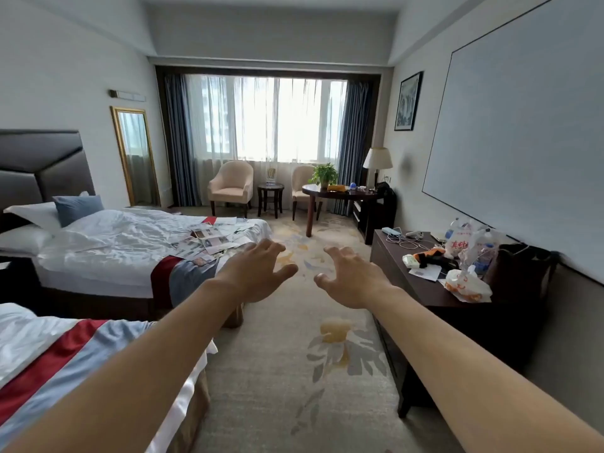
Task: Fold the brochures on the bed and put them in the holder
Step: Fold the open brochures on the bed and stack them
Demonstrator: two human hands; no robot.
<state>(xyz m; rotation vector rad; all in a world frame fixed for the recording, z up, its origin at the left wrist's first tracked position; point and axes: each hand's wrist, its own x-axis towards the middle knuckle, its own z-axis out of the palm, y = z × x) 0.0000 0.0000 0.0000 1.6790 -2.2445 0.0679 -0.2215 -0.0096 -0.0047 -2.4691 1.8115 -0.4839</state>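
Several printed brochures (209,241) lie scattered unfolded near the foot of the far bed (124,243), across its white cover and red-and-grey runner. Both my arms stretch forward over the carpeted aisle. My left hand (258,273) hovers in the air just right of the bed's foot corner, fingers spread and empty. My right hand (351,277) hangs beside it, also spread, holding nothing. A clear upright stand (270,176), possibly the holder, sits on the small round side table by the window; I cannot tell for sure.
A nearer bed (65,351) fills the lower left. A dark dresser (434,289) on the right carries bags, bottles and cables. Two armchairs (230,186), a round side table (270,192) and a desk with a plant (336,191) stand by the window. Patterned carpet runs between.
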